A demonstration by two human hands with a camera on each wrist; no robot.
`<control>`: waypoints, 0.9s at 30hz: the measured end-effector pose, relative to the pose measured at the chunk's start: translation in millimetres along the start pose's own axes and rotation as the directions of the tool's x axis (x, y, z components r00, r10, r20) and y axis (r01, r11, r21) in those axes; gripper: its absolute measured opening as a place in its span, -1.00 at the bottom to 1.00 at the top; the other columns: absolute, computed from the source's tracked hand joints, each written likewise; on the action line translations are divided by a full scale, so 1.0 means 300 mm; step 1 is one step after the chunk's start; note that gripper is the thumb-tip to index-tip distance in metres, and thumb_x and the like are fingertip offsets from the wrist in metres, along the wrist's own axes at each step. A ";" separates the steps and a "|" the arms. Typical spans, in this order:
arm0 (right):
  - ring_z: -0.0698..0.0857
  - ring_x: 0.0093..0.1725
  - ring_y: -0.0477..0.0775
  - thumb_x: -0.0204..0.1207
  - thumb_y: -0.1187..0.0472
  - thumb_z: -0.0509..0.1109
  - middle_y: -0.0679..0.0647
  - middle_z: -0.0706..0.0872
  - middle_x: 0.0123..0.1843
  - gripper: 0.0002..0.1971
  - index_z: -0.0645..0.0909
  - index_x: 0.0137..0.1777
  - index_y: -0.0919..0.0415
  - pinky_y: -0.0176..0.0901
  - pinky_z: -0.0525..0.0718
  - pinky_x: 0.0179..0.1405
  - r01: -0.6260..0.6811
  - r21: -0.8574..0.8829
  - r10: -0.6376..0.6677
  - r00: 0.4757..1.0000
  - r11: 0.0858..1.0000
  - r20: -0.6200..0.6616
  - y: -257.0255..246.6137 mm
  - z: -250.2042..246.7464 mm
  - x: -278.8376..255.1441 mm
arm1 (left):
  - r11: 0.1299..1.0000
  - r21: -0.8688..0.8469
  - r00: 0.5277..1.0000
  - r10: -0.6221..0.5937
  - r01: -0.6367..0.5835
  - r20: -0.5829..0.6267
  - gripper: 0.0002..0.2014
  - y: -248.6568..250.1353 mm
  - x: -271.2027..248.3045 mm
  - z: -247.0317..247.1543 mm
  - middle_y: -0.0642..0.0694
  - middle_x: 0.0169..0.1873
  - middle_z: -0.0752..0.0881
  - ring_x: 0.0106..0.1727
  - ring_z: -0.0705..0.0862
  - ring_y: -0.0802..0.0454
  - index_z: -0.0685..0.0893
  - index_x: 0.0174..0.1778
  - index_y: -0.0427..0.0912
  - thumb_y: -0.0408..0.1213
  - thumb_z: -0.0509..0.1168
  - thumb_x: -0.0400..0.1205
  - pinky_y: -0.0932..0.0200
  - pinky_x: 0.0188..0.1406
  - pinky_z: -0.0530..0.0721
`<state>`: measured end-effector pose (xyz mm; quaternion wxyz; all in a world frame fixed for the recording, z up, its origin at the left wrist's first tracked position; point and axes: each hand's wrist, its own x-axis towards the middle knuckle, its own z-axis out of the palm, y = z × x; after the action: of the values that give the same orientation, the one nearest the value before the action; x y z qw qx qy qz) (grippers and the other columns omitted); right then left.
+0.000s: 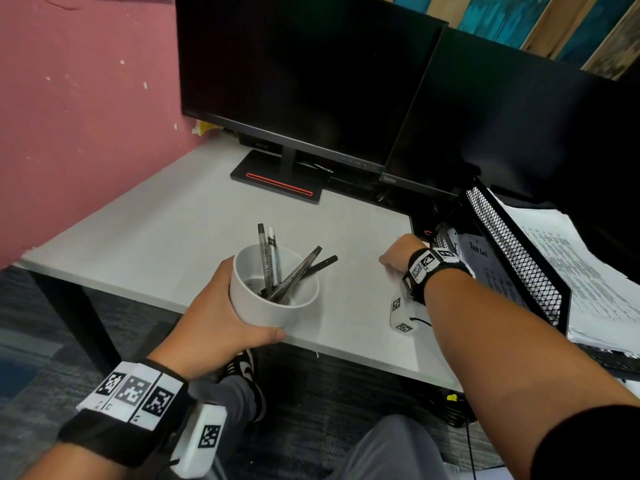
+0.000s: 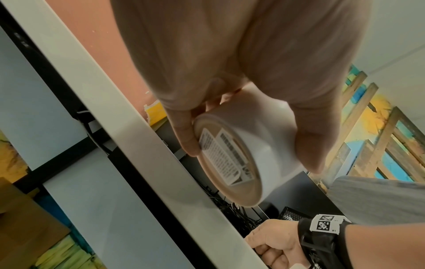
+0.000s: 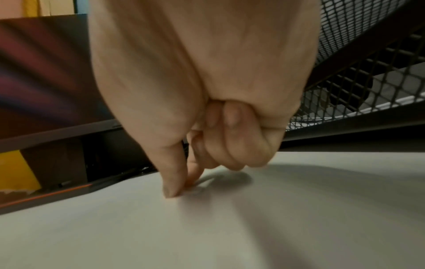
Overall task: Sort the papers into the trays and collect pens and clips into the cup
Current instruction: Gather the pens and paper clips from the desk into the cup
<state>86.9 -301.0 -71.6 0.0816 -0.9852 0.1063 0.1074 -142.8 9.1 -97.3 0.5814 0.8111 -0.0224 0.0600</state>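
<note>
My left hand (image 1: pixel 228 317) grips a white cup (image 1: pixel 277 303) just above the table's front edge, with the thumb on the near side. Several pens (image 1: pixel 273 261) stand in the cup. From below, the cup's (image 2: pixel 264 138) labelled base shows between thumb and fingers. To the right, my right hand (image 1: pixel 389 259) rests on the grey table (image 1: pixel 173 230). Its thumb and forefinger (image 3: pixel 181 187) pinch a small pale clip (image 3: pixel 197 190) on the surface; the clip is blurred. The other fingers are curled.
A black mesh tray stack (image 1: pixel 512 251) stands at the right, with printed papers (image 1: pixel 588 271) on top and a handwritten sheet (image 1: pixel 485 261) below. Two dark monitors (image 1: pixel 304 74) (image 1: pixel 502 116) fill the back; one stand base (image 1: pixel 277 181) sits mid-table. A pink wall borders the left.
</note>
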 end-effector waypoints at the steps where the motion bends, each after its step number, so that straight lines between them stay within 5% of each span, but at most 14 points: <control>1: 0.77 0.29 0.26 0.62 -0.01 0.52 0.22 0.76 0.32 -0.47 0.61 0.41 0.39 -0.11 0.62 -0.01 -0.004 -0.012 0.004 1.000 1.000 0.014 -0.003 -0.003 -0.009 | 1.000 -0.001 1.000 0.000 0.000 -0.001 -0.05 0.001 -0.001 0.000 0.46 0.26 0.69 0.24 0.70 0.45 0.47 0.37 0.35 -0.25 0.84 0.17 0.37 0.08 0.60; 5: 0.73 -0.06 0.19 0.52 -0.01 0.57 0.21 0.83 0.16 -0.54 0.70 0.23 0.36 -0.16 0.63 -0.14 0.038 -0.006 -0.037 0.989 0.999 0.145 0.015 -0.008 -0.040 | 1.000 -0.012 1.000 0.007 -0.007 0.006 -0.05 0.007 -0.007 0.006 0.42 0.27 0.70 0.24 0.71 0.42 0.49 0.39 0.33 -0.28 0.83 0.18 0.35 0.10 0.61; 8: 0.68 -0.19 0.11 0.55 0.15 0.55 0.11 0.78 -0.11 -0.85 0.73 -0.11 0.24 -0.23 0.59 -0.22 0.122 0.130 -0.143 0.975 0.984 0.168 0.038 0.017 -0.073 | 1.000 -0.018 1.000 0.006 -0.005 0.015 -0.06 0.015 -0.019 0.013 0.42 0.25 0.70 0.23 0.72 0.42 0.49 0.39 0.31 -0.29 0.83 0.19 0.32 0.10 0.62; 12: 0.59 -0.46 -0.03 0.51 0.25 0.52 0.00 0.70 -0.39 -0.76 0.65 -0.39 0.14 -0.32 0.49 -0.51 0.221 0.275 -0.272 0.949 0.936 0.162 0.047 0.022 -0.144 | 1.000 -0.021 1.000 -0.001 0.002 0.023 -0.08 0.031 -0.033 0.021 0.43 0.22 0.71 0.20 0.73 0.39 0.48 0.36 0.33 -0.28 0.82 0.20 0.28 0.07 0.65; 15: 0.41 -0.56 0.04 0.43 0.33 0.40 0.08 0.56 -0.47 -0.74 0.57 -0.48 0.11 -0.29 0.29 -0.57 0.215 0.527 -0.329 0.935 0.822 0.131 0.014 -0.034 -0.202 | 1.000 -0.019 1.000 0.003 -0.002 0.027 -0.08 0.043 -0.041 0.027 0.46 0.22 0.70 0.20 0.72 0.42 0.48 0.35 0.34 -0.30 0.82 0.21 0.34 0.03 0.64; 18: 0.32 -0.44 0.02 0.38 0.45 0.31 0.07 0.52 -0.51 -0.68 0.45 -0.52 0.09 -0.28 0.13 -0.52 0.247 0.744 -0.423 0.905 0.621 0.053 -0.068 -0.130 -0.283 | 1.000 -0.009 0.999 0.005 -0.005 0.037 -0.08 0.049 -0.046 0.035 0.49 0.21 0.68 0.20 0.71 0.45 0.47 0.34 0.36 -0.31 0.82 0.21 0.39 -0.01 0.65; 21: 0.30 -0.38 0.04 0.35 0.46 0.27 0.00 0.49 -0.56 -0.72 0.40 -0.43 0.07 -0.24 0.13 -0.49 0.387 0.780 -0.601 0.799 0.491 -0.018 -0.172 -0.225 -0.398 | 1.000 -0.007 0.999 0.006 -0.005 0.045 -0.08 0.055 -0.044 0.050 0.48 0.20 0.69 0.19 0.71 0.45 0.47 0.35 0.34 -0.31 0.82 0.21 0.44 -0.03 0.65; 25: 0.45 -0.48 -0.07 0.52 0.45 0.22 -0.02 0.65 -0.42 -0.76 0.51 -0.22 0.08 -0.25 0.32 -0.52 0.655 0.538 -0.806 0.587 0.530 0.079 -0.288 -0.277 -0.564 | 1.000 -0.018 0.999 0.016 -0.016 0.052 -0.08 0.063 -0.036 0.068 0.49 0.21 0.68 0.21 0.70 0.46 0.47 0.35 0.32 -0.34 0.81 0.21 0.52 -0.01 0.63; 27: 0.57 -0.45 -0.19 0.55 0.44 0.25 0.00 0.74 -0.34 -0.83 0.57 -0.12 0.17 -0.28 0.51 -0.45 0.753 0.372 -0.837 0.523 0.542 0.162 -0.330 -0.270 -0.631 | 0.999 -0.025 0.998 0.025 -0.023 0.061 -0.07 0.073 -0.031 0.075 0.49 0.23 0.68 0.21 0.70 0.47 0.47 0.37 0.33 -0.37 0.80 0.22 0.50 -0.01 0.63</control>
<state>-55.5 -184.0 63.4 0.2638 -0.8712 -0.3617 0.2016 -152.9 -19.5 -84.9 0.5896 0.8050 -0.0507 0.0416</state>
